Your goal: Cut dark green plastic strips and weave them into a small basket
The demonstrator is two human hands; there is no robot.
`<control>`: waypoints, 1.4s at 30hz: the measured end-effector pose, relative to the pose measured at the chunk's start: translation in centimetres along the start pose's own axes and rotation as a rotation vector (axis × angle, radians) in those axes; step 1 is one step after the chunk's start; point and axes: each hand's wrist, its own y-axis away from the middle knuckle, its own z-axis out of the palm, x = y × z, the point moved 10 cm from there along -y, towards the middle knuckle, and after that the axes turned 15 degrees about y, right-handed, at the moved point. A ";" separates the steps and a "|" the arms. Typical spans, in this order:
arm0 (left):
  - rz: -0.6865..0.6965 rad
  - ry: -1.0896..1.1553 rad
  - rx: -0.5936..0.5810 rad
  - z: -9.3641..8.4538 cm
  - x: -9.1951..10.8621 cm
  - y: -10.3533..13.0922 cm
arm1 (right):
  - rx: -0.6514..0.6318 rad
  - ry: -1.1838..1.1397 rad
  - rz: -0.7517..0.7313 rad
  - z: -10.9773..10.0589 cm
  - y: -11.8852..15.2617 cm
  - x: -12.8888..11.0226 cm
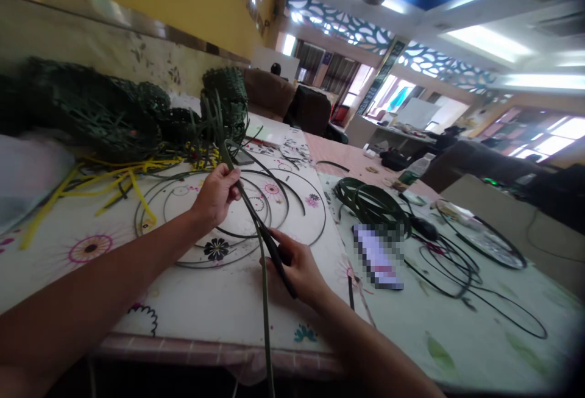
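Observation:
My left hand is closed on long flat green strips, gripping them between thumb and fingers above the table. One strip loops up past the hand. Another long end hangs down over the table's front edge. A slim black-handled tool lies in my right hand, whose fingers are closed round it. Its upper end meets the strips, and its exact kind is hard to make out. Beneath both hands, thin dark hoops of strip lie on the flowered tablecloth.
Dark green woven baskets stand at the back left, with yellow strips in front. To the right are a coil of green strip, a pixelated pale purple item, loose dark cord and a bottle.

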 end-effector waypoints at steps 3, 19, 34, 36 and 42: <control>-0.003 -0.032 0.004 0.4 -0.3 0.7 | 0.004 0.022 -0.025 0.0 0.0 0.0; -0.003 0.084 0.049 -0.7 0.6 -0.7 | 0.037 0.173 0.004 -0.5 0.1 -0.3; -0.050 0.101 0.061 -1.0 0.2 -0.9 | 0.007 0.196 -0.025 -0.7 0.2 -1.6; -0.044 0.123 0.081 -1.3 0.6 -1.3 | 0.001 0.196 -0.029 -0.6 0.1 -1.3; 0.012 0.092 0.045 -0.4 0.9 -0.7 | 0.040 0.207 -0.023 -0.7 -0.3 0.2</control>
